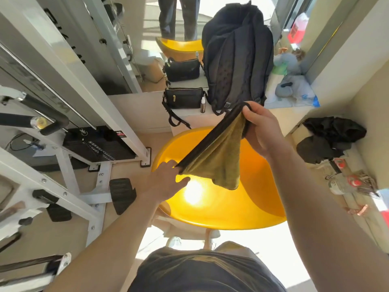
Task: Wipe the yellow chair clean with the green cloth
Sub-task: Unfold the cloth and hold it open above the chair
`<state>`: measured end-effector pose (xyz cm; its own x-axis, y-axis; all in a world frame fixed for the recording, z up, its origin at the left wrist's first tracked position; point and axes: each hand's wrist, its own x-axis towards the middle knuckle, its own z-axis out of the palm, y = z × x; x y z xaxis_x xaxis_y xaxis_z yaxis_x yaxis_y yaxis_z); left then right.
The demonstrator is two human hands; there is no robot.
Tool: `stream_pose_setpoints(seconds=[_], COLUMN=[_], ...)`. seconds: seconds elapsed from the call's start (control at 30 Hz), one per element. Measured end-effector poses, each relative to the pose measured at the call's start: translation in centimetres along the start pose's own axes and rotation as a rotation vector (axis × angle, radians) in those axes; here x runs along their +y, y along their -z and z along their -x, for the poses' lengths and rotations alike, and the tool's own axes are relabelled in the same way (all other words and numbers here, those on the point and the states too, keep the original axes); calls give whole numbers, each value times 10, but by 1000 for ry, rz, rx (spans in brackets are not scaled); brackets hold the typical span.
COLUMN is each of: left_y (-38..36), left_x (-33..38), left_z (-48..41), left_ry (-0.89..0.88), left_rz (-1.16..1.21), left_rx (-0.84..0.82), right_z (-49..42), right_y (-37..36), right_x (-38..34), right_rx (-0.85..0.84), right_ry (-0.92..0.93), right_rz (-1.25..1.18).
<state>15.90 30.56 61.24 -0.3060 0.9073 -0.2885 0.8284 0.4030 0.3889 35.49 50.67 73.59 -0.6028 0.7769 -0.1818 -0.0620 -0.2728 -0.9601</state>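
A white weight machine [63,144] fills the left of the view, its frame and black stack standing just beside the yellow chair [221,203], which sits in the middle with its glossy seat facing up and a hard glare of sunlight on the near part of the shell. Behind the chair a low white ledge [189,119] carries a black backpack [237,60], upright against a mirror, with a small black bag [183,99] beside it and a little bottle [202,105] between the two. Above the seat hangs the green cloth [216,157], not yet touching the chair: it is stretched along its dark-bound edge between both hands, so the loose olive body sags in a pouch toward the seat. This looks like opening or straightening the cloth before the first pass, since a flat face would wipe better than a bunched one. The right hand [263,131] is the higher one, its grip clamped on the upper corner, fingers curled over the dark hem near the backpack's foot. The left hand [166,182] is lower, close over the seat's left rim, thumb and fingers pinched together on the opposite corner. As I judge it, wiping has not begun; the cloth must next be gathered into one palm and brought down onto the shell.
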Motion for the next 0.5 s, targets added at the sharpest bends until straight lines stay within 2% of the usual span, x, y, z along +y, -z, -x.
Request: stream_pose_setpoints(seconds=[0.13,0.2,0.33,0.43,0.5], left_y=[37,58,71,63,54], left_x=[-10,-3,3,-4,-9], left_z=[4,3,-17,-53,-81], left_ry=[16,52,108,159,207], left_rz=[166,271,554,564,553], left_rx=[201,220,235,255,255], right_z=[-14,-16,-26,-49,-69], right_y=[33,42,50,63,75], right_x=[31,54,98,120,132], right_rx=[256,322,418,504,480], right_ry=[-9,-39,-132,-188,-191], right_rz=[400,562,577,542,551])
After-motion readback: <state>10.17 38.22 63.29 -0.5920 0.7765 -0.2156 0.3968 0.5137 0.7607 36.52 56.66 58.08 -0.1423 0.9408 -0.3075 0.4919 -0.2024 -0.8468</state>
